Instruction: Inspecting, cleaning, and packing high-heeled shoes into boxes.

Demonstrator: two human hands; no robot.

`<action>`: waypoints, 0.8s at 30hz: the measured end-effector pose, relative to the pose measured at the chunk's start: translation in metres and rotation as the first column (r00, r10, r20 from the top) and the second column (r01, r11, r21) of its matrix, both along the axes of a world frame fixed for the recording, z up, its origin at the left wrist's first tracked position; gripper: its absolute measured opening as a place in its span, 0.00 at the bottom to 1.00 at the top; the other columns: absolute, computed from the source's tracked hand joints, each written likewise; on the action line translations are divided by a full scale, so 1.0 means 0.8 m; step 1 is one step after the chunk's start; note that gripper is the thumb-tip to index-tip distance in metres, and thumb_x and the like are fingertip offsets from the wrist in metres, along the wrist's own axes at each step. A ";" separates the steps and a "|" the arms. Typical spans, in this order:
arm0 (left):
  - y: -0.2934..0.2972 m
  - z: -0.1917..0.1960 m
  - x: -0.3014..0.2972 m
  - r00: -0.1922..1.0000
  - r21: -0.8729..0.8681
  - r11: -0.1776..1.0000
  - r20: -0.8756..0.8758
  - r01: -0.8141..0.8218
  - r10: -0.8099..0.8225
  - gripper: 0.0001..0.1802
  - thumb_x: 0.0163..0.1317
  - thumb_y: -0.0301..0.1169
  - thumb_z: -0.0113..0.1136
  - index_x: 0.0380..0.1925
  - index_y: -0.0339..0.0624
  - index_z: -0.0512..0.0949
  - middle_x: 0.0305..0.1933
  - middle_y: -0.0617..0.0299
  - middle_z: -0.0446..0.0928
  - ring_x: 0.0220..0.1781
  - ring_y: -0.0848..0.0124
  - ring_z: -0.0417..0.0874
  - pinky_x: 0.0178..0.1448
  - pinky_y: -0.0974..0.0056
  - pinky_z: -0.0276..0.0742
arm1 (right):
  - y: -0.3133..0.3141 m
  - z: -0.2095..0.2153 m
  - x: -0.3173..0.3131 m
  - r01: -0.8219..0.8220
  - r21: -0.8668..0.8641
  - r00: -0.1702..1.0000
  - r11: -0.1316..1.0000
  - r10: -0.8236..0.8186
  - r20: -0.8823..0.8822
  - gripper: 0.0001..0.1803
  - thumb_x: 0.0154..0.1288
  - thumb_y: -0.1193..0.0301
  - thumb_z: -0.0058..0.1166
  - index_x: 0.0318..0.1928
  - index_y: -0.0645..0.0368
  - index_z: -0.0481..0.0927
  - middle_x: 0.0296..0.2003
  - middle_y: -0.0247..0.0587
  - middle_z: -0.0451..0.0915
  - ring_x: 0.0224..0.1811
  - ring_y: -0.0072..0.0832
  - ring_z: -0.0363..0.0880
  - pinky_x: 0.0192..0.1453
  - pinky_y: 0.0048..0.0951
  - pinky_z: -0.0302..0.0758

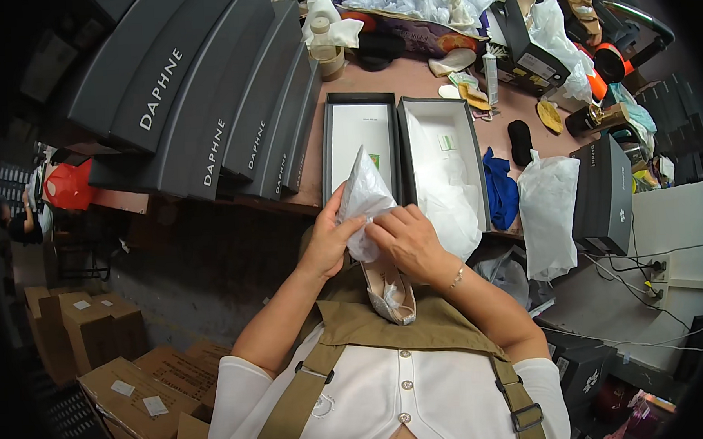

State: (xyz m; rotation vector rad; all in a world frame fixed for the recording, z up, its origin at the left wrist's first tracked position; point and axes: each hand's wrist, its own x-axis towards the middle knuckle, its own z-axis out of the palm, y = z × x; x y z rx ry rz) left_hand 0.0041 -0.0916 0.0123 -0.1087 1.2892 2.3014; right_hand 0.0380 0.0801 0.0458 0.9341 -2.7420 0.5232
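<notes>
A pale shoe (pixel 388 288) points away from me in front of my apron, its heel end nearest me. Crinkled white wrapping (pixel 363 189) covers its front part. My left hand (pixel 328 232) is curled around the wrapping's left side, thumb on top. From the right, my right hand (pixel 406 237) pinches the wrapping's edge with bent fingers. Just beyond are two dark, white-lined shoebox parts: the left one (pixel 397 139) has a green piece inside, partly hidden by the wrapped toe. White tissue paper (pixel 436 184) fills the right one (pixel 473 128) and spills over its near edge.
Large stacked dark shoeboxes (pixel 166 110) stand on the left. A blue cloth (pixel 501 188), a black brush-like item (pixel 520 142) and a white bag (pixel 549 211) lie right of the open box. Cardboard cartons (pixel 139 393) sit on the floor at lower left.
</notes>
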 end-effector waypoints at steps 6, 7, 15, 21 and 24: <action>0.007 0.012 0.002 1.000 -0.006 1.000 -0.027 0.007 -0.007 0.38 0.59 0.17 0.53 0.69 0.35 0.51 0.62 0.53 0.67 0.61 0.70 0.71 0.64 0.65 0.67 | 0.005 0.006 0.014 0.059 -0.041 0.991 0.997 -0.054 0.122 0.17 0.54 0.66 0.60 0.45 0.53 0.78 0.43 0.34 0.76 0.48 0.32 0.73 0.48 0.33 0.65; 0.010 0.015 0.001 0.999 -0.016 1.000 -0.046 0.008 -0.009 0.38 0.59 0.17 0.53 0.69 0.35 0.51 0.63 0.53 0.66 0.62 0.70 0.70 0.64 0.65 0.67 | 0.005 0.003 0.011 0.085 -0.001 0.989 0.996 -0.084 0.121 0.18 0.53 0.65 0.60 0.46 0.53 0.78 0.46 0.35 0.76 0.50 0.33 0.72 0.49 0.33 0.65; 0.023 0.029 -0.006 0.985 -0.068 0.997 -0.167 0.027 -0.038 0.36 0.63 0.20 0.54 0.69 0.37 0.51 0.63 0.56 0.66 0.63 0.70 0.69 0.66 0.65 0.65 | -0.014 -0.010 -0.024 0.406 -0.530 0.913 0.745 -0.362 0.191 0.39 0.46 0.77 0.63 0.62 0.57 0.64 0.53 0.52 0.71 0.47 0.47 0.75 0.47 0.41 0.74; 0.034 0.034 0.008 0.845 -0.590 0.775 -0.514 -0.224 -0.147 0.39 0.56 0.19 0.53 0.68 0.31 0.50 0.65 0.44 0.61 0.66 0.57 0.65 0.68 0.60 0.62 | -0.004 -0.009 -0.037 0.405 -0.503 0.914 0.763 -0.355 0.197 0.36 0.46 0.80 0.56 0.61 0.60 0.64 0.49 0.54 0.71 0.44 0.51 0.76 0.44 0.41 0.77; 0.039 0.004 0.021 0.736 -0.536 0.713 -0.676 -0.452 -0.042 0.36 0.54 0.19 0.51 0.65 0.30 0.56 0.60 0.41 0.65 0.60 0.52 0.70 0.64 0.58 0.66 | 0.001 0.010 -0.017 0.318 -0.539 0.948 0.780 -0.249 0.199 0.37 0.47 0.82 0.53 0.62 0.60 0.63 0.52 0.55 0.70 0.49 0.52 0.75 0.50 0.41 0.76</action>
